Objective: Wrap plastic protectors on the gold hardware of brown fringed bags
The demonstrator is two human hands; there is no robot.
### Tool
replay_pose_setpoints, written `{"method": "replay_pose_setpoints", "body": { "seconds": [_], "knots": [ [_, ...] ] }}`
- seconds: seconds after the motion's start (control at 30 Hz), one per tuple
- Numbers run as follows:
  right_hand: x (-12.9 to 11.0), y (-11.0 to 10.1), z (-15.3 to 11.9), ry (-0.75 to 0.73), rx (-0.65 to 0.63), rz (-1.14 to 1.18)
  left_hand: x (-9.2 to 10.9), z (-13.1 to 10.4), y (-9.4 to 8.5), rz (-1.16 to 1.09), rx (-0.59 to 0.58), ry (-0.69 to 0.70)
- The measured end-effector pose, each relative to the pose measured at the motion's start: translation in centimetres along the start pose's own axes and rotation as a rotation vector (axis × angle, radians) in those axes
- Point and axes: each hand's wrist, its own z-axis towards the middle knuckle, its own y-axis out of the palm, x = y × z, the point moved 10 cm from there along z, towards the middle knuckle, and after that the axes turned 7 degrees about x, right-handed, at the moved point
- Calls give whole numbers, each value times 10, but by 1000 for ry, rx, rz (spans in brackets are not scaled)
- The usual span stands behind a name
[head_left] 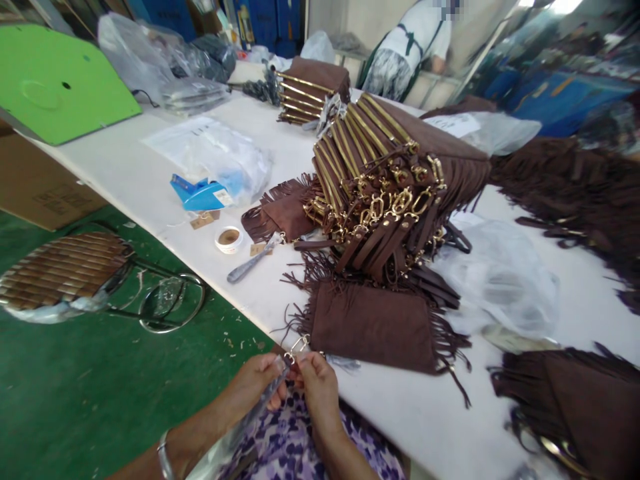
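Note:
At the table's near edge, my left hand point(263, 383) pinches a strap wrapped in clear plastic point(250, 417), which trails down over my lap. Close beside it, my right hand point(316, 383) has its fingers closed on the strap's end, near a gold ring point(300, 345). Just beyond my hands lies a brown fringed bag point(373, 323), flat on the white table point(390, 407). Behind that bag rises a stack of brown bags point(385, 173) with gold bars and chain links. A wrapped strap point(253, 260) lies left of the stack.
A blue tape dispenser point(203, 193), a tape roll point(229, 239) and plastic bags point(215, 150) are at the left. More fringed bags point(575, 400) lie at the right. A round stool point(65, 270) stands on the green floor. Across the table a person point(410, 50) bends over.

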Motion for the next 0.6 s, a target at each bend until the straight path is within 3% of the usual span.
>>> {"method": "replay_pose_setpoints", "body": {
  "seconds": [0.2, 0.37, 0.6],
  "knots": [
    [-47, -25, -15, -262, 54, -506, -1, 9, -3, -14, 25, -1],
    [-53, -26, -8, -302, 17, -590, -5, 13, -1, -27, 4, -28],
    [-62, -12, -8, -437, 6, -911, -4, 11, -5, -49, 18, -13]
  ]
}}
